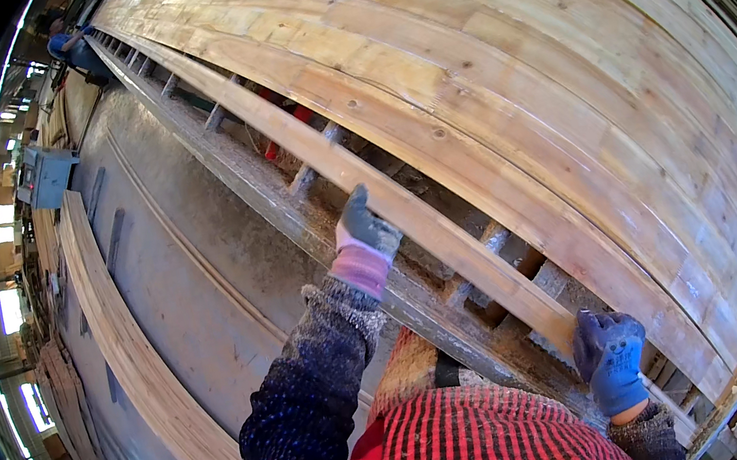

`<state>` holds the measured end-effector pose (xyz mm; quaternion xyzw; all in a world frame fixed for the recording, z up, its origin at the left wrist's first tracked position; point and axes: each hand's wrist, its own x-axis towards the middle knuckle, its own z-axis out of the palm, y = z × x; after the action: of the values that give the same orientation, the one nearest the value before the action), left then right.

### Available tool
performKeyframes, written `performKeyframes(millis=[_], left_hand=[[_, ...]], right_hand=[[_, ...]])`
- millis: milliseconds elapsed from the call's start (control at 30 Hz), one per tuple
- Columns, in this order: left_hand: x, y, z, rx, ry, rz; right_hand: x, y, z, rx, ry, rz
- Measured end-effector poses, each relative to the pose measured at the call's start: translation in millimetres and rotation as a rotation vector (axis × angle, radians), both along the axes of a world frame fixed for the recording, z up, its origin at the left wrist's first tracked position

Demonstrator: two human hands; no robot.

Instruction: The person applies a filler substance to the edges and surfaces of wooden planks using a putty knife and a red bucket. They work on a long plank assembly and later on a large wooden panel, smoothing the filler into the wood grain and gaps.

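Note:
A long, narrow wooden board (452,245) runs diagonally from the far left to the near right, across the rollers (303,180) of a metal frame. My left hand (369,230), in a grey glove with a pink cuff, holds the board's near edge partway along, thumb raised; its other fingers are partly hidden. At the board's near end, my right hand (612,357) in a blue glove is closed around the end. Beside the board, a dark gap separates most of it from a wide surface of joined wooden planks (496,60).
A metal rail (270,203) lies between me and the rollers. To the left, a stack of long boards (127,341) rests near the floor. Farther off stand a blue-grey machine cabinet (54,177) and another person (68,48) by the frame's far end.

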<state>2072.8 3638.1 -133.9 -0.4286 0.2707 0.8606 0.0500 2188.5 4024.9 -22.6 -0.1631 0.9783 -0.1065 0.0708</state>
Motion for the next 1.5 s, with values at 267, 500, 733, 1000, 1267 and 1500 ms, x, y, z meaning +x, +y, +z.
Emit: performKeyframes(millis=[267, 500, 733, 1000, 1267, 1500], left_hand=[[-24.3, 32.8, 19.3, -0.104, -0.12, 0.185], [-30.6, 38.8, 19.1, 0.012, 0.204, 0.054], [-43.3, 44.1, 11.9, 0.144, 0.395, -0.04], [-56.0, 18.6, -11.6, 0.024, 0.243, -0.163], [-61.3, -12.4, -43.3, 0.094, 0.273, -0.173], [-1.1, -1.1, 17.5, -0.045, 0.068, -0.001]], right_hand=[[14.7, -0.5, 10.7, 0.026, 0.148, -0.057], [11.7, 21.8, -58.0, 0.242, 0.208, -0.075], [10.6, 21.4, -56.1, 0.222, 0.185, -0.206], [22.2, 30.4, -58.8, 0.064, 0.172, -0.321], [34.5, 36.4, -51.7, -0.004, 0.19, -0.355], [28.4, 36.1, -54.4, -0.013, 0.151, -0.318]])
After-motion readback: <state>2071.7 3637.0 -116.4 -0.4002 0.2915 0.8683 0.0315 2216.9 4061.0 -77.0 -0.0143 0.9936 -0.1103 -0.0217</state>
